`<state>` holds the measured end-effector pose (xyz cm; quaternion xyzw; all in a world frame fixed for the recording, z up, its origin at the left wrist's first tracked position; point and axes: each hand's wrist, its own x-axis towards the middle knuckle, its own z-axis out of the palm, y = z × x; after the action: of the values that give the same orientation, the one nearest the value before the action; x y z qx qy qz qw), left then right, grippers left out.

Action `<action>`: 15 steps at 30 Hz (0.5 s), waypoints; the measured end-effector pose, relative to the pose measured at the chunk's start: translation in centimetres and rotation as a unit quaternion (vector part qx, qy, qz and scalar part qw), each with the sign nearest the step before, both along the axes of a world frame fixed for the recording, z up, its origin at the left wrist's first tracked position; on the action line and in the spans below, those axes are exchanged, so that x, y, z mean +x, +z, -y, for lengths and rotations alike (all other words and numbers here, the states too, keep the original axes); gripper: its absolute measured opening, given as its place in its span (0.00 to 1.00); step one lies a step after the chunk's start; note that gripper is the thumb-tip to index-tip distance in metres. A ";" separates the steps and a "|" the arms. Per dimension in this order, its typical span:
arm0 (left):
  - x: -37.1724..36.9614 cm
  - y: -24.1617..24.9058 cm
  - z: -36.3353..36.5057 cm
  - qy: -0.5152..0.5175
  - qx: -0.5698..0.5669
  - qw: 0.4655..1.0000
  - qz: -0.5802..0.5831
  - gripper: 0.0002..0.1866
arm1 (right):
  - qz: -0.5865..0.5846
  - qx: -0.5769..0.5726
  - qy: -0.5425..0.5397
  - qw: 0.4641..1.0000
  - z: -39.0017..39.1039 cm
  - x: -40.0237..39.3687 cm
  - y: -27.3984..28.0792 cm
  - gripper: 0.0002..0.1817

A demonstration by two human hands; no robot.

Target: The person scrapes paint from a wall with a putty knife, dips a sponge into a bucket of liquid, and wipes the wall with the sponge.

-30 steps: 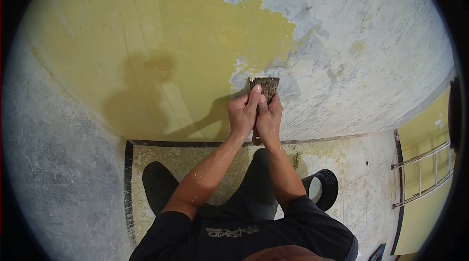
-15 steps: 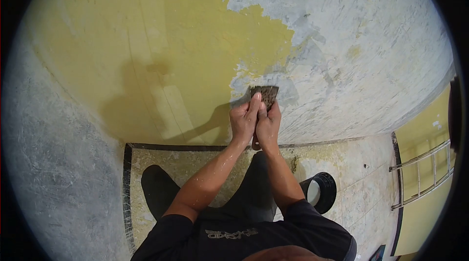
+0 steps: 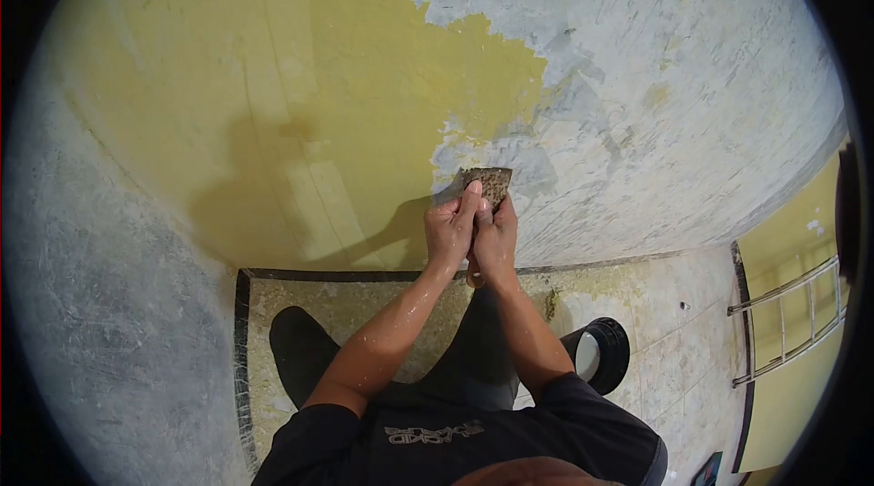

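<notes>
Both of my hands are wrapped round one scraper (image 3: 492,182), whose wide, speckled blade lies against the wall where yellow paint (image 3: 382,122) meets bare grey plaster (image 3: 665,140). My left hand (image 3: 451,227) grips it from the left, with the thumb stretched up onto the blade. On the right side, my right hand (image 3: 495,236) closes round the handle, its thumb beside the other. The handle's end shows below, between my wrists. Pale flecks dot my forearms.
A black bucket (image 3: 619,357) with whitish contents stands on the floor right of my legs. Farther right a metal ladder (image 3: 783,327) is by another yellow wall. A grey wall (image 3: 118,304) rises at the left. Paint scraps litter the tiled floor (image 3: 674,340).
Both hands and the scraper have shifted slightly down and to the left on the wall. My hold on the scraper looks the same.
</notes>
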<state>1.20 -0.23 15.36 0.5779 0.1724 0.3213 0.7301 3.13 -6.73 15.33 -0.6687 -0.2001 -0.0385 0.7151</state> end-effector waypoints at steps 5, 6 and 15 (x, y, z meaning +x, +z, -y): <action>0.2 4.5 -1.6 -0.027 -0.029 0.995 0.089 0.25 | -0.033 -0.015 0.017 0.999 -0.9 0.0 5.3 0.12; -0.6 5.1 -1.8 -0.036 -0.017 0.998 0.054 0.25 | -0.011 -0.004 0.016 1.000 -0.9 -0.3 5.1 0.12; -2.0 7.7 -2.5 -0.058 -0.041 0.997 0.001 0.29 | -0.118 0.048 0.100 0.987 -1.4 -1.6 8.9 0.11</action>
<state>-0.80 2.31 23.03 0.5557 0.1507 0.2718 0.7711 1.56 -5.34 24.18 -0.6103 -0.1781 0.1029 0.7650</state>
